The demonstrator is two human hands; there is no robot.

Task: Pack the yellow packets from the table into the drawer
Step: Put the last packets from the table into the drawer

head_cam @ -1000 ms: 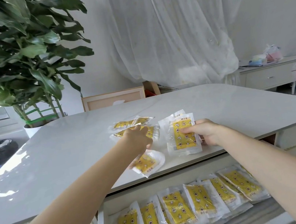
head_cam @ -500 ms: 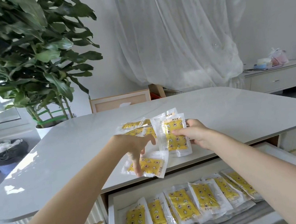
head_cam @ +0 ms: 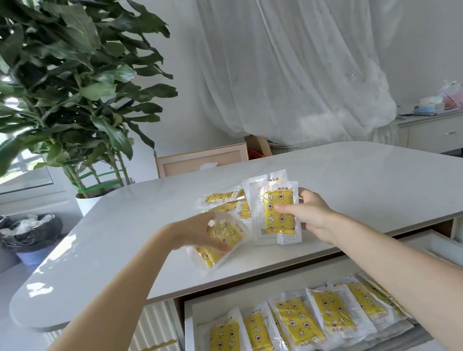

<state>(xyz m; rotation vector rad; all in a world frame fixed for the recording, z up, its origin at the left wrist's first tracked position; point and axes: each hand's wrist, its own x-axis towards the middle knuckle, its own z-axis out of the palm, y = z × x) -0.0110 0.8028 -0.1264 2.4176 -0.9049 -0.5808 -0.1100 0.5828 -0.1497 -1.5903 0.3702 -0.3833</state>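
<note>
My left hand (head_cam: 203, 233) reaches in from seven o'clock, fingers curled down around one yellow packet (head_cam: 222, 244), which is tilted and blurred over the table (head_cam: 109, 253). My right hand (head_cam: 310, 219), coming from five o'clock, pinches a small stack of packets (head_cam: 276, 213) upright, thumb across the front. Behind both, at twelve o'clock, loose packets (head_cam: 221, 197) lie flat on the glossy white top. A leafy plant (head_cam: 60, 80) stands at ten o'clock, a curtain (head_cam: 297, 60) at one and a low cabinet (head_cam: 443, 133) at three. Under the table's near edge, at six, the drawer (head_cam: 192, 346) stands open, with a row of packets (head_cam: 295, 322) overlapping inside.
</note>
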